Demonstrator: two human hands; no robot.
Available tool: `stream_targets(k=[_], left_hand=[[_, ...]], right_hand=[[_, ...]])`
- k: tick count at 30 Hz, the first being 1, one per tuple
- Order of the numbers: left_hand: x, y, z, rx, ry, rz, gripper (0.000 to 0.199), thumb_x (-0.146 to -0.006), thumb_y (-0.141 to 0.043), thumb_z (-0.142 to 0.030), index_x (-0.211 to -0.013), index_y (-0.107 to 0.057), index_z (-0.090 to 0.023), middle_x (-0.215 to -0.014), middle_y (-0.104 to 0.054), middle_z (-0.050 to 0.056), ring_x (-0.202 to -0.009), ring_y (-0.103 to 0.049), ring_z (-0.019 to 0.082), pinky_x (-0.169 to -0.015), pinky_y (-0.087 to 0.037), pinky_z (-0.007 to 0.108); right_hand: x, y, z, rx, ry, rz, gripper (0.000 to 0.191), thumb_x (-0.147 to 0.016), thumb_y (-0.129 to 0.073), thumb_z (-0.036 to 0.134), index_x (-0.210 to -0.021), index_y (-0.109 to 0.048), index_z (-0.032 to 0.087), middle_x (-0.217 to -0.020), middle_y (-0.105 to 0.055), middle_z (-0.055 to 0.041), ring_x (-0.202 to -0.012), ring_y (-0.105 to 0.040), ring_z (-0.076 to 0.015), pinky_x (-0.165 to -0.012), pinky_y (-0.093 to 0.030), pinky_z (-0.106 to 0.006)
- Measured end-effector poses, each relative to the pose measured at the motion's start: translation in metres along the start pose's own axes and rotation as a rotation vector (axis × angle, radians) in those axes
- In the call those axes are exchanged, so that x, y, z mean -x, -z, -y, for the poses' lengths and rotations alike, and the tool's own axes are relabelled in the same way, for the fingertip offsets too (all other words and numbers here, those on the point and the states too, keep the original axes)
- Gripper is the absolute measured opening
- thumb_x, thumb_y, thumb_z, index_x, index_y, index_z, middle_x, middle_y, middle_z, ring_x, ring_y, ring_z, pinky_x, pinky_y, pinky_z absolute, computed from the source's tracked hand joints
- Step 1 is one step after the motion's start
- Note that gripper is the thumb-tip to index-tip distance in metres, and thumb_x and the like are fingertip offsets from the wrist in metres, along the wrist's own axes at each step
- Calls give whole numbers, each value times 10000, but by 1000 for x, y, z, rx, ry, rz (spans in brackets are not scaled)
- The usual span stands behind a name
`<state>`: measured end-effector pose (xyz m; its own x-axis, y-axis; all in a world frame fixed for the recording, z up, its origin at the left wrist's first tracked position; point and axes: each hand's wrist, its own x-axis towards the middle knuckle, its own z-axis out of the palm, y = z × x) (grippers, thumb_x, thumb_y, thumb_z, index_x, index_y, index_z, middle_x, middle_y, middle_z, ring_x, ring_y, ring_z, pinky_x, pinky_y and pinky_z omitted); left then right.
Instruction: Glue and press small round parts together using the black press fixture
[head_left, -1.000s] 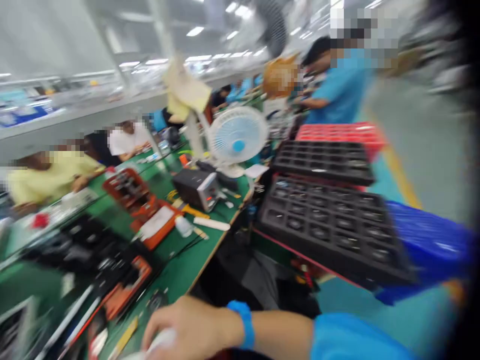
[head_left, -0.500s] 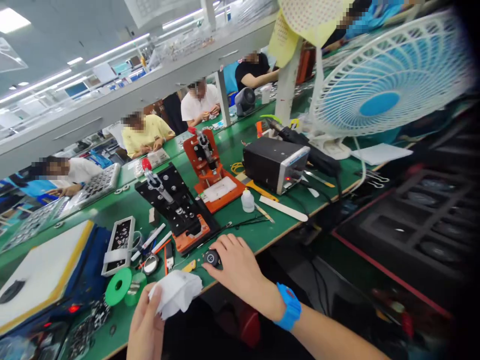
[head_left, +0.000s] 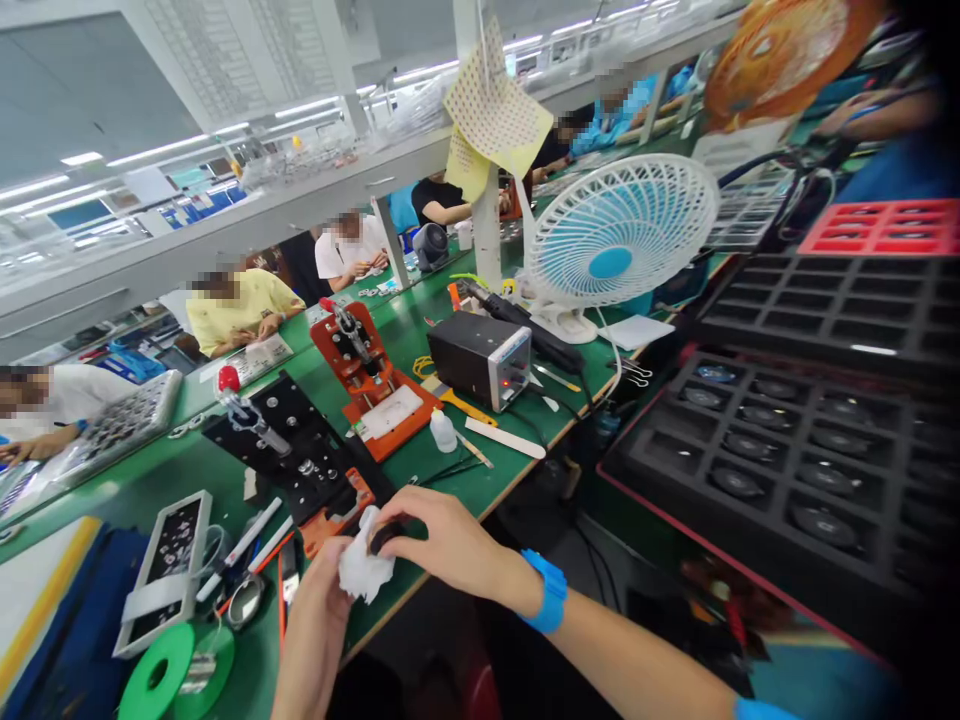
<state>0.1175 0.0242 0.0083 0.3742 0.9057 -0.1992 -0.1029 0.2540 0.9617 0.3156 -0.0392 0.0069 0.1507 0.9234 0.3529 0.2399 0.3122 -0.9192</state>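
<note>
My left hand (head_left: 315, 615) is closed on a crumpled white wipe (head_left: 366, 572) near the front edge of the bench. Between the thumb and fingers of my right hand (head_left: 450, 545) is a small black round part (head_left: 385, 536), its face mostly hidden. The wipe lies against this part, so the two hands nearly meet. A blue band (head_left: 551, 590) circles my right wrist. Just beyond the hands stands a black toggle-clamp fixture (head_left: 300, 455) with an orange base.
An orange clamp fixture (head_left: 382, 410), a dropper bottle (head_left: 443, 432), a black power unit (head_left: 476, 355) and a white fan (head_left: 622, 235) stand farther back. To the right, a black foam tray (head_left: 690, 425) holds round parts. A green solder spool (head_left: 161, 672) sits left. Co-workers sit opposite.
The hands have come together, and the wipe now touches the black round part. My right hand has lifted the part and turned it. The camera view has swung right.
</note>
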Motion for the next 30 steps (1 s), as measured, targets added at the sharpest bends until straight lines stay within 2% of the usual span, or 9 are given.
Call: stream_targets(k=[3,5,9,15,18,23,24,28,30], left_hand=[[-1,6,6,-2,82,104,460,-739,-894,-528,-933,-704,-157,-825,-671,32,-686,-564,145,-612,-460,228],[1,11,10,-70,70,151,459,-716,-931,-436,-1007,-688,-178,-830,-699,25,-675,-590,136,-639,-478,224],[1,14,18,-188,65,98,559,-690,-937,-423,-1121,-672,-184,-961,-761,79,-772,-710,206,-725,-580,304],[-7,16,25,-302,40,58,557,-692,-912,-483,-1081,-692,-151,-837,-738,68,-642,-686,190,-576,-561,271],[-7,17,31,-349,7,42,556,-729,-883,-507,-1105,-689,-147,-849,-730,68,-624,-659,171,-543,-534,251],[-1,19,36,-417,-60,-8,498,-823,-801,-481,-1180,-679,-156,-849,-716,61,-713,-655,173,-586,-499,224],[1,18,36,-443,-80,-20,475,-824,-796,-462,-1173,-687,-158,-855,-718,61,-714,-641,167,-595,-488,221],[4,13,29,-521,-158,-5,378,-836,-768,-381,-1143,-714,-166,-977,-742,89,-746,-622,162,-638,-480,234],[6,11,25,-538,-198,4,336,-840,-753,-344,-1125,-720,-170,-1008,-740,95,-777,-632,171,-659,-488,243]], right_hand=[[2,1,-8,-5,-29,17,261,-831,-862,206,-1069,-788,279,-1075,-725,23,-957,-677,-138,-904,-513,-241],[3,-3,-14,36,-20,34,238,-840,-862,241,-1065,-793,270,-1060,-731,14,-969,-681,-147,-908,-511,-252],[0,-14,-21,171,22,58,208,-857,-851,261,-1055,-788,257,-1060,-749,-1,-1055,-660,-184,-972,-488,-300],[1,-17,-18,301,60,47,146,-958,-751,327,-1090,-784,276,-1089,-733,3,-1088,-639,-170,-1011,-501,-307],[9,-4,-18,352,109,-10,210,-979,-719,374,-1156,-760,267,-1167,-717,-28,-1129,-641,-188,-1029,-522,-334],[13,47,-30,529,157,-561,239,-1010,-652,356,-1217,-679,238,-1189,-693,-96,-1159,-648,-250,-1043,-548,-448],[9,57,-33,579,136,-605,297,-1003,-660,371,-1263,-648,227,-1226,-683,-113,-1185,-641,-268,-1048,-549,-471],[-13,77,-46,698,12,-534,610,-921,-751,447,-1423,-529,181,-1372,-650,-153,-1282,-615,-335,-1085,-529,-535],[-24,77,-52,698,-67,-472,595,-901,-763,430,-1397,-549,182,-1326,-693,-132,-1242,-648,-343,-1062,-535,-542]])
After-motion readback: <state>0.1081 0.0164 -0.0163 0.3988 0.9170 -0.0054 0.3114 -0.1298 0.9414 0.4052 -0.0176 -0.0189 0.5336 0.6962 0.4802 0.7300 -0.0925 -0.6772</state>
